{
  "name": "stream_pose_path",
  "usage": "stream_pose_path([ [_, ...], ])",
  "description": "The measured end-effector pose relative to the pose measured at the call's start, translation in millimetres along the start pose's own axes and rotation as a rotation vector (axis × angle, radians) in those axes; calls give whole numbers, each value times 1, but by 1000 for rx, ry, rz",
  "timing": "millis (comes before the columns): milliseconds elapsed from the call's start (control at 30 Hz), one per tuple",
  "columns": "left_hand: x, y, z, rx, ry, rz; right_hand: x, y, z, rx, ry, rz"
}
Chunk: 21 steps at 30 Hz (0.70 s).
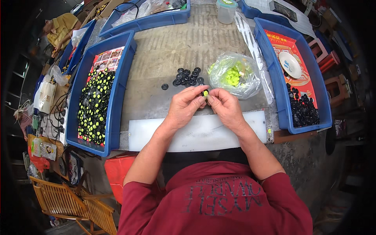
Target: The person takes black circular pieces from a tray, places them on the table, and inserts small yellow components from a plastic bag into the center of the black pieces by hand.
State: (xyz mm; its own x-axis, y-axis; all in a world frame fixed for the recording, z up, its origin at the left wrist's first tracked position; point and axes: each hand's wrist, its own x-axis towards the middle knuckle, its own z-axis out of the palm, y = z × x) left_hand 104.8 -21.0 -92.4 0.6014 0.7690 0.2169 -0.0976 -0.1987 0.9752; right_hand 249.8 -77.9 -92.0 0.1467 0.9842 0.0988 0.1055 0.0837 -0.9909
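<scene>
From the head view, my left hand (184, 106) and right hand (225, 105) meet fingertip to fingertip above the table (168, 51), both pinched on one small black cap (205, 93) with a yellow-green centre. Just beyond my fingers lies a loose cluster of black caps (188, 76) — and, beyond my right hand, a clear bag (235, 74) of yellow-green discs. Left of my left hand a blue tray (117, 90) holds finished pieces; to the right, another blue tray (274, 74) holds black ones.

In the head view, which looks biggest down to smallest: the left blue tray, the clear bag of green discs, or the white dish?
1. Left blue plastic tray
2. Clear plastic bag of green discs
3. Round white dish

Fisheye bending shrinks things near the rim, though the gaps look clear.
</scene>
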Motion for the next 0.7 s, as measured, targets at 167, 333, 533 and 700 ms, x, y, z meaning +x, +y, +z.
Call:
stream_pose_path([
  [167, -1, 2, 6, -176, 4, -46, 1, 0, 0, 210, -62, 28],
  [333, -2, 3, 4, -163, -7, -69, 0, 2, 3, 199, -42, -20],
  [533, -1, 2, 4, -186, 2, -89, -1, 3, 5, 71, 5, -47],
  [700, -2, 6, 7, -253, 62, -158, -1, 6, 6, -43, 39, -110],
])
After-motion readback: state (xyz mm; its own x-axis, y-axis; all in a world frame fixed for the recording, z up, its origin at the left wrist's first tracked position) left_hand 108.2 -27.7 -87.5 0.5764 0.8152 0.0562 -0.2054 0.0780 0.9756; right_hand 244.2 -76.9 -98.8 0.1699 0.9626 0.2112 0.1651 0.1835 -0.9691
